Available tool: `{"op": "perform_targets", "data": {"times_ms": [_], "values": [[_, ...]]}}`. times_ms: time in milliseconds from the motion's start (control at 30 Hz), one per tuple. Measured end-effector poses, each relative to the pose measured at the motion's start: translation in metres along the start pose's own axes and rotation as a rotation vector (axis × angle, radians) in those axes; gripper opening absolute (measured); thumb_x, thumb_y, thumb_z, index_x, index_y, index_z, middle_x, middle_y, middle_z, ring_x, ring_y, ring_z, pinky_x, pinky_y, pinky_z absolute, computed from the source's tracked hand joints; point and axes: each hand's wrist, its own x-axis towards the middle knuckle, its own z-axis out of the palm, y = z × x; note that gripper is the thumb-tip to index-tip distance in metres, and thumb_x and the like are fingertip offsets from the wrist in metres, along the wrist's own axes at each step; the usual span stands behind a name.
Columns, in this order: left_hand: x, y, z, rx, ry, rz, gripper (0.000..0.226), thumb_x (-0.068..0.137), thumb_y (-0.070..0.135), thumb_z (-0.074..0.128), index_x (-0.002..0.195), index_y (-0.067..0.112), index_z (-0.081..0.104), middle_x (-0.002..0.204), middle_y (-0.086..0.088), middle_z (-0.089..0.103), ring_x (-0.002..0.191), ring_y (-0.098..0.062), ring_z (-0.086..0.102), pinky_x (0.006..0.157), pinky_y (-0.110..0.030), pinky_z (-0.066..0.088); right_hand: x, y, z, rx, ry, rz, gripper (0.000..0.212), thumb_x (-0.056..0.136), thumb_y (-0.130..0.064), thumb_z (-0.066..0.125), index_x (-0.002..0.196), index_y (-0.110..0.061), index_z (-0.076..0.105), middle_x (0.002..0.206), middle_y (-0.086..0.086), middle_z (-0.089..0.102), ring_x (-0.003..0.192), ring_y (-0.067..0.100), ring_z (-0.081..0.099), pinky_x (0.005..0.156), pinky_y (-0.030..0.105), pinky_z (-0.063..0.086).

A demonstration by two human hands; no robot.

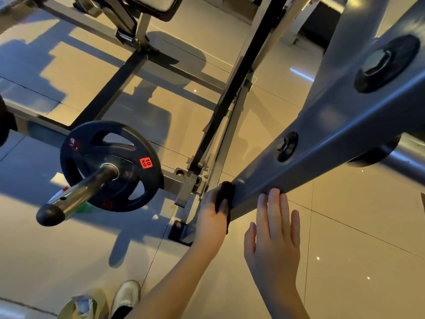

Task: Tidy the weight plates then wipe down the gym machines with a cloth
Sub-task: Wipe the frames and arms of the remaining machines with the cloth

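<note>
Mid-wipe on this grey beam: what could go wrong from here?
The left hand holds the dark cloth at the grey beam's end, close to bolted brackets; fingers could snag there.
The steel peg carrying the 10 kg plate juts toward the person; leaning in might bump it.

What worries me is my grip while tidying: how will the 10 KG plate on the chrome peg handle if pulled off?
Probably heavy for its size: the plate bears a 10 KG label. Its cut-out openings should offer a hold. It likely slides along the chrome peg and, being round, may roll if set on edge.
</note>
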Motion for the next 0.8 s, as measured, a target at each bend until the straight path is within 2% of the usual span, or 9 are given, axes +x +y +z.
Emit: {"op": "perform_targets", "data": {"times_ms": [100, 167, 233, 300, 367, 433, 567, 667, 800], "values": [[-0.011, 0.005, -0.003, -0.056, -0.028, 0.099, 0.043, 0.102, 0.019, 0.043, 0.109, 0.061, 0.035, 0.127, 0.014, 0.044, 0.117, -0.007, 0.048, 0.092, -0.021, 0.044, -0.004, -0.004, 0.008, 0.0, 0.015, 0.017, 0.06, 0.089, -0.017, 0.045, 0.145, -0.007, 0.028, 0.153, 0.014, 0.025, 0.151, 0.019, 0.004, 0.122, 0.036, 0.003], [-0.001, -0.003, -0.005, -0.055, -0.035, 0.056, 0.039, 0.102, 0.021, 0.042, 0.122, 0.053, 0.036, 0.13, 0.011, 0.045, 0.118, -0.01, 0.048, 0.085, -0.018, 0.044, -0.007, -0.008, 0.014, -0.005, 0.018, 0.037, 0.06, 0.087, -0.016, 0.048, 0.144, -0.006, 0.029, 0.151, 0.013, 0.028, 0.151, 0.016, -0.001, 0.122, 0.035, 0.003], [0.014, -0.011, -0.008, -0.014, -0.046, -0.036, 0.04, 0.102, 0.022, 0.042, 0.138, 0.039, 0.035, 0.134, 0.003, 0.046, 0.115, -0.012, 0.049, 0.077, -0.016, 0.045, -0.009, -0.012, 0.018, -0.011, 0.013, 0.05, 0.059, 0.086, -0.016, 0.049, 0.142, -0.005, 0.032, 0.149, 0.014, 0.03, 0.15, 0.02, 0.004, 0.121, 0.035, 0.003], [0.02, -0.016, -0.008, 0.027, -0.045, -0.076, 0.04, 0.102, 0.021, 0.042, 0.14, 0.032, 0.036, 0.129, 0.003, 0.046, 0.109, -0.009, 0.046, 0.07, -0.011, 0.041, -0.012, -0.014, 0.021, -0.008, 0.009, 0.056, 0.057, 0.087, -0.017, 0.045, 0.141, -0.005, 0.033, 0.148, 0.014, 0.03, 0.147, 0.022, 0.01, 0.12, 0.035, 0.004], [0.015, -0.021, -0.008, 0.048, -0.029, 0.005, 0.037, 0.101, 0.02, 0.043, 0.132, 0.04, 0.037, 0.133, 0.003, 0.047, 0.118, -0.011, 0.049, 0.089, -0.022, 0.047, -0.015, -0.016, 0.024, 0.0, 0.004, 0.058, 0.057, 0.088, -0.017, 0.042, 0.143, -0.006, 0.03, 0.149, 0.013, 0.029, 0.149, 0.02, 0.006, 0.12, 0.036, 0.004], [0.004, -0.025, -0.007, 0.008, -0.035, 0.08, 0.04, 0.101, 0.018, 0.044, 0.125, 0.049, 0.036, 0.136, 0.006, 0.045, 0.124, -0.011, 0.047, 0.106, -0.032, 0.041, -0.019, -0.018, 0.03, 0.003, -0.008, 0.058, 0.056, 0.088, -0.018, 0.041, 0.143, -0.006, 0.03, 0.149, 0.013, 0.028, 0.148, 0.021, 0.009, 0.12, 0.036, 0.005], [0.005, -0.035, -0.011, 0.002, -0.077, 0.111, 0.045, 0.101, 0.017, 0.043, 0.118, 0.058, 0.031, 0.135, 0.013, 0.041, 0.124, -0.005, 0.043, 0.107, -0.029, 0.039, -0.028, -0.022, 0.044, -0.005, -0.027, 0.051, 0.055, 0.088, -0.018, 0.041, 0.141, -0.006, 0.033, 0.148, 0.014, 0.029, 0.141, 0.023, 0.015, 0.12, 0.036, 0.006], [0.023, -0.053, -0.013, 0.04, -0.074, 0.105, 0.039, 0.101, 0.019, 0.043, 0.129, 0.046, 0.034, 0.137, 0.004, 0.043, 0.128, -0.013, 0.044, 0.109, -0.037, 0.039, -0.03, -0.025, 0.051, -0.024, -0.025, 0.077, 0.055, 0.087, -0.018, 0.042, 0.139, -0.004, 0.034, 0.146, 0.014, 0.03, 0.14, 0.025, 0.014, 0.12, 0.035, 0.002], [0.036, -0.075, -0.012, 0.064, -0.07, 0.085, 0.041, 0.101, 0.02, 0.042, 0.14, 0.032, 0.036, 0.139, 0.001, 0.043, 0.129, -0.014, 0.042, 0.11, -0.038, 0.037, -0.034, -0.028, 0.062, -0.052, -0.015, 0.06, 0.054, 0.087, -0.019, 0.043, 0.138, -0.003, 0.034, 0.149, 0.014, 0.025, 0.139, 0.025, 0.013, 0.12, 0.035, 0.0]]}}
